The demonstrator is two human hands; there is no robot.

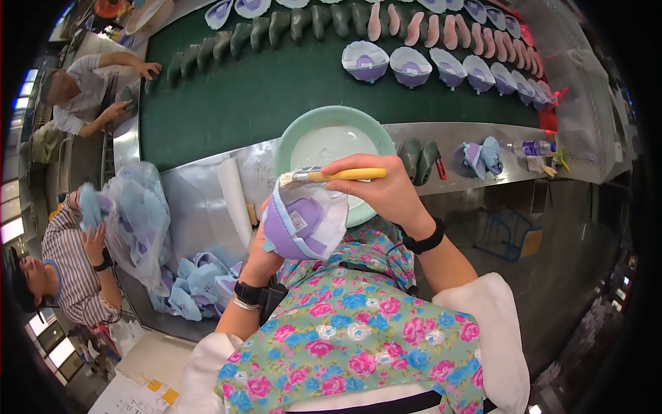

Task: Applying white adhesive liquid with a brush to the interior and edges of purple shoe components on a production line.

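Observation:
My left hand (260, 254) grips a purple shoe upper (286, 234) with a pale lining, its open side tipped up toward me. Between the fingers of my right hand (387, 192) is a paintbrush (358, 174) with a yellow handle. Its bristles touch or hover just over the upper's top edge; I cannot tell which. Right behind both hands stands a light green basin (288, 134) holding white liquid, partly hidden by the right hand and the upper.
A green conveyor belt (227, 110) carries dark shoe lasts, pink insole-shaped pieces and purple uppers (365, 65). Beside the basin lie two dark lasts (417, 160) and another upper (483, 155). Blue-purple uppers (193, 286) pile up at left. Two people work at the left.

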